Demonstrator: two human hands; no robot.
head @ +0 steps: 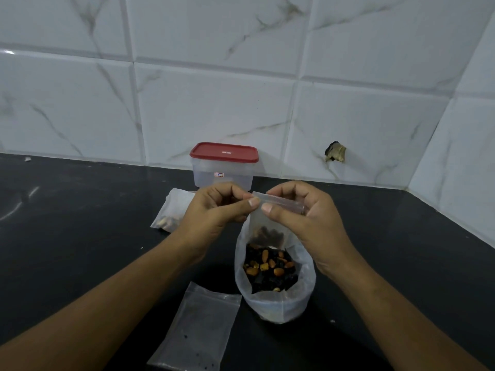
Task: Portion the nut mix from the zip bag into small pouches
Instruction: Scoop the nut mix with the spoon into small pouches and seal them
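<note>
Centrally in the head view, both hands held one small pouch (267,223) up off the black counter (80,236).

1. Left hand (217,207): the thumb and curled forefinger pinched the top left corner of the small pouch. The remaining fingers were curled into the palm.
2. Right hand (302,218): the thumb pressed the near face of the pouch just below its zip strip. The fingers were curled behind the top edge, so the hand gripped the pouch at its upper right.
3. Small pouch: it hung upright between the two hands. A dark portion of nuts sat in its bottom. Whether the zip strip was sealed could not be told.
4. Zip bag (278,306): it stood on the counter directly beneath the small pouch, with its mouth wide open. The lower edge of the pouch overlapped the rim at the bag's 12 o'clock side.
5. Nut mix (270,266): dark pieces and orange-brown nuts lay inside the zip bag.

Positions below are taken from the zip bag.

- At 8 o'clock, just beside the bag, a flat pouch (198,328) lay on the counter with only a few dark specks in it.
- At 10 o'clock, partly hidden behind the left hand, a second pouch (171,212) lay on the counter with some nuts in its near end.
- At 11 o'clock, farther back, a clear container (223,175) with a red lid (224,152) stood against the tiled wall (214,103).
- At 1 o'clock, a chipped hole (334,152) showed low in the wall.
</note>
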